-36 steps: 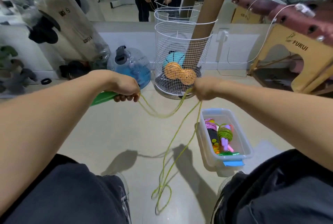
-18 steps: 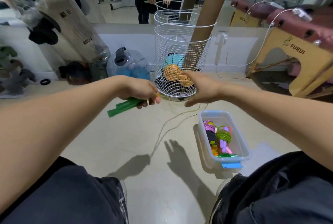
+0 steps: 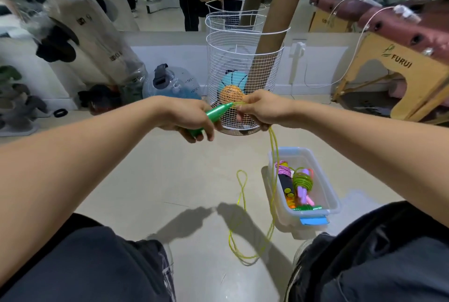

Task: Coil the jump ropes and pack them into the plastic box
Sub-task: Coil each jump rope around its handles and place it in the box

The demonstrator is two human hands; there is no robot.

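The left hand point(image 3: 192, 116) grips the green plastic handle point(image 3: 213, 116). The right hand point(image 3: 264, 112) has come back, pinching the thin yellow-green rope point(image 3: 273, 180) at its tip: a new loop begins.

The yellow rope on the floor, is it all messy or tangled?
Messy, yes. The yellow rope hangs from the right hand and sprawls in loose loops on the floor beside the plastic box, not yet coiled. The left hand holds its green handle. No knot is visible, and nothing looks broken.
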